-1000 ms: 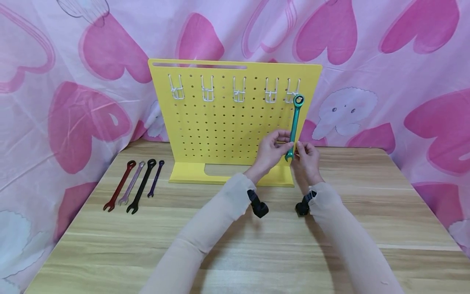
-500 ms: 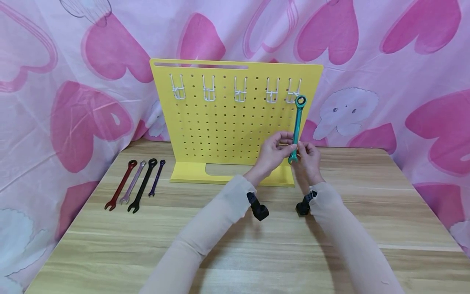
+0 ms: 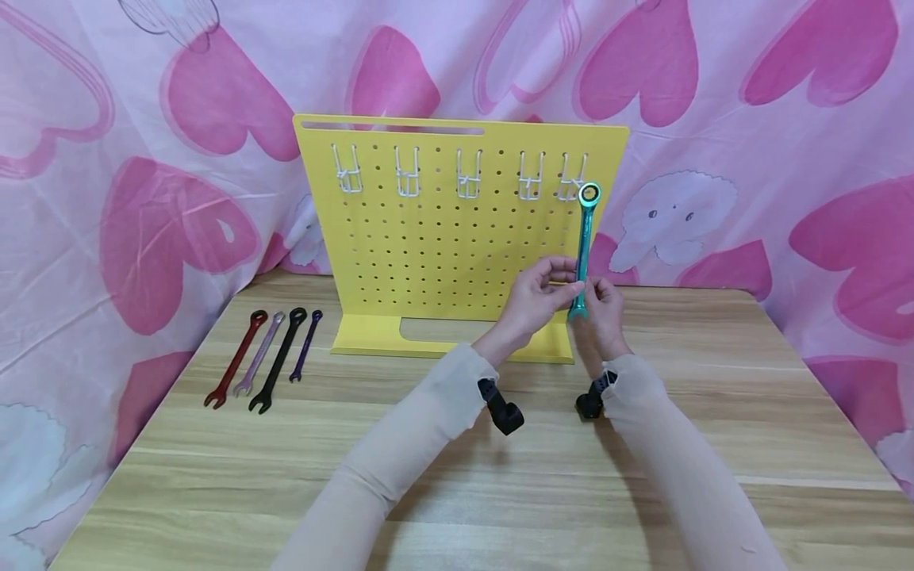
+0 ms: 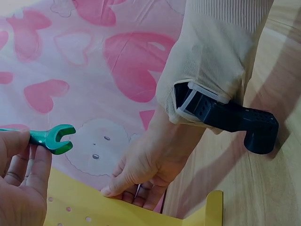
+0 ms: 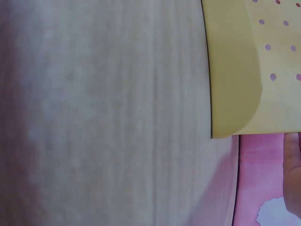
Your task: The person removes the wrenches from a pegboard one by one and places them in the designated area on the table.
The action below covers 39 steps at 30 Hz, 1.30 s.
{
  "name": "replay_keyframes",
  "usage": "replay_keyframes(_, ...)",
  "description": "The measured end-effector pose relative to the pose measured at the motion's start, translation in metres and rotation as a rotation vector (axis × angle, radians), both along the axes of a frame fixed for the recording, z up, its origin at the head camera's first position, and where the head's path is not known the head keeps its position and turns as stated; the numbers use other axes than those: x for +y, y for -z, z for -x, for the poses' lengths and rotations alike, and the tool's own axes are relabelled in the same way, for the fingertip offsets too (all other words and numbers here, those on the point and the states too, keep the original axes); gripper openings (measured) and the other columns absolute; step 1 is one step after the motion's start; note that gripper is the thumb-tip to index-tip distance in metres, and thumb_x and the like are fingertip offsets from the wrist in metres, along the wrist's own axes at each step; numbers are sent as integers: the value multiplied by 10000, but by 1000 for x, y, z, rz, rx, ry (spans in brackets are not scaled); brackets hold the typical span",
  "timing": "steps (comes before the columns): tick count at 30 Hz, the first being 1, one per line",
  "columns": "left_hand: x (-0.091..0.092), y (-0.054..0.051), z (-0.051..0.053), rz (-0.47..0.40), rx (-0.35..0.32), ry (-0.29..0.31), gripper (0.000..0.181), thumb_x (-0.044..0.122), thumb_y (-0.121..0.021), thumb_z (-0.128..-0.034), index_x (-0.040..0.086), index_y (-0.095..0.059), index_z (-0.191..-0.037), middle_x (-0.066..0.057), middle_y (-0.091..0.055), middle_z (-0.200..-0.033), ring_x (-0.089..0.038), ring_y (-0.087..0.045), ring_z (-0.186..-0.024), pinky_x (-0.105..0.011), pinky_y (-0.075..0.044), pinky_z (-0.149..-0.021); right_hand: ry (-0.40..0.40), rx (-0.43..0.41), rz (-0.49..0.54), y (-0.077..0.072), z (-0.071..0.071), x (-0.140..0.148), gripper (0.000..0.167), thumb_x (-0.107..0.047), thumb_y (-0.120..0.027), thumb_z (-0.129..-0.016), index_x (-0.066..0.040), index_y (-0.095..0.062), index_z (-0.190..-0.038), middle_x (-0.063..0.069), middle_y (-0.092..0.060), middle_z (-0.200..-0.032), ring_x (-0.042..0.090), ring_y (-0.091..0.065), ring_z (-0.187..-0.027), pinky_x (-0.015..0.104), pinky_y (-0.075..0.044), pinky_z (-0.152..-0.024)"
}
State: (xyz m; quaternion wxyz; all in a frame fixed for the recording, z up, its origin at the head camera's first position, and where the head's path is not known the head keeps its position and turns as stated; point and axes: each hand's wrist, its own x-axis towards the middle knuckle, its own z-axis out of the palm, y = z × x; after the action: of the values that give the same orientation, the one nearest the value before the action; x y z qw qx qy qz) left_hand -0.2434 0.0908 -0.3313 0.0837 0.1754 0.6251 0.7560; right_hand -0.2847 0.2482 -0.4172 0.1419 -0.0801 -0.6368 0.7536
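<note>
Between its thumb and fingers, my left hand pinches a green combination wrench near its lower, open end. The wrench stands nearly upright in front of the yellow pegboard, ring end up, just below the rightmost white wire hook. My right hand grips the board's right edge, thumb in front; in the left wrist view the right hand has its other fingers beyond that edge. The right wrist view catches only part of the right hand against the board's edge.
Left of the board, a red wrench, a pale purple wrench, a black wrench and a small dark purple wrench lie on the wooden table. More white hooks line the board's upper part. Behind hangs pink heart-patterned cloth.
The green wrench has shifted slightly right and turned a little more upright, with my left hand moving along. My right hand stays at the board's edge.
</note>
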Motion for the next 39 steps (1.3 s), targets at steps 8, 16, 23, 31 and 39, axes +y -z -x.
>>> replay_keyframes(8, -7, 3, -6, 6, 27, 17, 256, 35, -620, -891, 29, -595, -1146, -97, -642, -1001, -97, -621, -802, -278, -566, -761, 24, -25, 8, -6, -3, -4, 209, -278, -563, -929, -109, -559, -805, -19, -507, -785, 85, -471, -737, 166, -430, -584)
replay_keyframes(16, -19, 10, -14, 20, 8, 37, 247, 46, -616, -895, 36, -588, -1140, -110, -635, -1031, -111, -631, -844, -286, -562, -786, -14, -44, -53, -17, -10, -7, 229, -239, -523, -950, -18, -545, -896, -8, -553, -834, 90, -525, -782, 189, -479, -654)
replay_keyframes(23, -31, 17, -20, 55, -18, 20, 250, 47, -635, -881, 56, -599, -1129, -95, -647, -1029, -117, -638, -848, -275, -560, -782, -26, 26, 30, 0, -1, -3, 298, -270, -563, -920, 27, -558, -932, 44, -584, -865, 132, -573, -801, 246, -530, -709)
replay_keyframes(31, -49, 25, -27, 76, -42, 27, 290, 35, -633, -880, 38, -576, -1164, -129, -626, -1064, -106, -638, -844, -282, -560, -786, -30, 6, -8, -9, -6, -5, 297, -252, -542, -935, 44, -546, -949, 47, -593, -901, 168, -578, -863, 271, -534, -768)
replay_keyframes(39, -65, 34, -31, 109, -52, 4, 267, 27, -637, -874, 29, -582, -1135, -125, -630, -1037, -115, -638, -830, -288, -562, -785, -37, -8, -43, -20, -13, -8, 291, -192, -508, -962, 98, -516, -993, 54, -603, -919, 172, -591, -893, 263, -539, -784)
